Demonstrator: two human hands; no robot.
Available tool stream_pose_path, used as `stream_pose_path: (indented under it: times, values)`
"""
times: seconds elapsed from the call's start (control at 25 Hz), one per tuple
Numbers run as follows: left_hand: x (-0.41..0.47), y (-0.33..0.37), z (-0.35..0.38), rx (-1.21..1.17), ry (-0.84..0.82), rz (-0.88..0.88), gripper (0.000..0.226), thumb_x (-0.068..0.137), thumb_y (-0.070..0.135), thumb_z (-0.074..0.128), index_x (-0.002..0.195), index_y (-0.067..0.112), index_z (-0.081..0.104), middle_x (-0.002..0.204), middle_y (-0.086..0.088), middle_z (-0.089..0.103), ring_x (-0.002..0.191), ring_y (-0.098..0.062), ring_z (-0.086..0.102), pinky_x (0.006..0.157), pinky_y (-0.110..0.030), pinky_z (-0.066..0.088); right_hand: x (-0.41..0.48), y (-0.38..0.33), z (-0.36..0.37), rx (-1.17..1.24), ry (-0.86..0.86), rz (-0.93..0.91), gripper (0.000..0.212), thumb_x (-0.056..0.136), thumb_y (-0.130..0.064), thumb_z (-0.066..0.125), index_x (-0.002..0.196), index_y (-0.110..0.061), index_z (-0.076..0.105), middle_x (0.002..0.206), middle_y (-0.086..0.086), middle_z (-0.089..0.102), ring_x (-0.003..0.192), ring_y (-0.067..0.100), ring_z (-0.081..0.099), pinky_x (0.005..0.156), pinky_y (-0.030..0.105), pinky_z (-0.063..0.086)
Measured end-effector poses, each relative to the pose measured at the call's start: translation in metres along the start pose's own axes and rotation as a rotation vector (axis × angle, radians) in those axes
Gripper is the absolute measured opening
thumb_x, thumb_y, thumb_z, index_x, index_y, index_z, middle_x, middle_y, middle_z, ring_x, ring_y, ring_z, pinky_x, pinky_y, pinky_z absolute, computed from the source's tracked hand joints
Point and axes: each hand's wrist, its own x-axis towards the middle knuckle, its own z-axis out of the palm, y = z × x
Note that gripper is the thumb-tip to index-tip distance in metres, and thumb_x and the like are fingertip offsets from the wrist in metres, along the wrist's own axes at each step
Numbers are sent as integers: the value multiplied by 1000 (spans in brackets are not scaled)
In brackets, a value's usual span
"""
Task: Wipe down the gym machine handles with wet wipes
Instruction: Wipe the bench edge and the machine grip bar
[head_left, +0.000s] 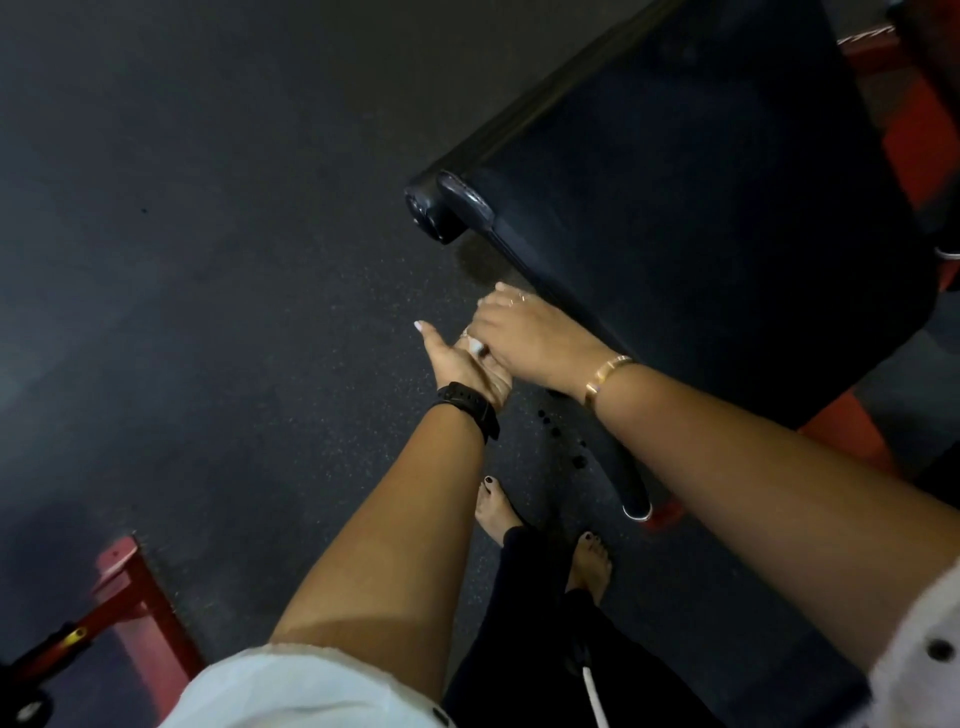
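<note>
Right grip (519, 335) pinching a white wet wipe (474, 344) against the left grip (460, 364), whose thumb is raised and whose hold cannot be told, both just beside the black machine handle (628, 478) running under the right wrist, presumably readying the wipe for it.

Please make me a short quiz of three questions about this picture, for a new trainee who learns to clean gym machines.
1. True or false: the left hand has nothing on its wrist.
2. What colour is the wipe between the left hand and the right hand? A white, B blue, C yellow.
3. Fill in: the metal frame is painted ____.

Key:
1. False; a black watch is on it.
2. A.
3. Red.
</note>
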Motion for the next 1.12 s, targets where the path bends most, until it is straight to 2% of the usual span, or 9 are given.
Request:
stream_pose_path:
  times: [0.12,0.24,0.36,0.48,0.6,0.8,0.92,1.04,1.12]
  values:
    - [0,-11,1,79,1,-5,93,85,80,15,129,8,54,129,-13,59,121,-29,55,107,-44,40,-58,18,29,-80,231,-155,55,67,11,69,121,-1,62,126,14,61,126,29,51,111,44,28]
    - [-2,-24,2,28,-10,-3,91,85,79,19,130,8,54,127,-11,60,118,-25,57,108,-39,39,-49,2,45,-8,342,-5,41,78,9,59,118,1,62,123,15,62,128,31,49,110,46,34]
    - [-7,-27,-1,41,8,-5,88,86,78,17,128,10,53,115,-11,65,106,-23,62,99,-38,46,-51,-10,53,-9,334,2,46,73,12,63,119,3,61,123,17,62,127,30,50,111,42,31]
    - [-13,-34,-9,131,-28,-54,92,84,80,14,142,14,39,136,-16,53,116,-29,57,92,-40,48,-106,4,58,-70,302,-155,45,79,11,57,123,3,59,130,16,58,128,30,48,110,41,34]
    - [-15,-44,-8,72,-15,-9,94,85,79,16,134,5,49,128,-15,59,109,-27,61,94,-37,48,-95,7,43,-14,411,26,38,84,8,49,118,1,63,130,16,58,126,32,50,96,38,48]
    - [-16,-47,-12,10,-58,10,88,85,79,18,120,9,58,124,-15,62,120,-30,55,107,-44,40,-54,-16,29,-22,378,143,33,61,-12,81,91,-4,71,103,13,65,100,28,64,74,37,59]
    - [-17,-47,-17,48,-24,17,94,86,79,17,132,4,49,125,-15,60,121,-32,54,97,-42,46,-105,-15,50,164,450,93,20,81,-5,58,98,-4,68,102,13,64,95,32,63,78,42,57]
    - [-18,-47,-14,41,-6,45,92,86,78,17,130,4,51,128,-14,59,119,-30,56,95,-39,48,-105,7,48,553,572,702,30,90,-4,44,109,-5,67,106,13,64,95,27,60,82,24,49]
    - [-19,-47,-14,33,8,80,89,87,76,20,127,5,54,125,-14,60,115,-28,59,95,-37,49,-69,28,39,842,359,1007,26,91,-10,49,107,-7,69,107,12,66,100,28,62,86,26,48]
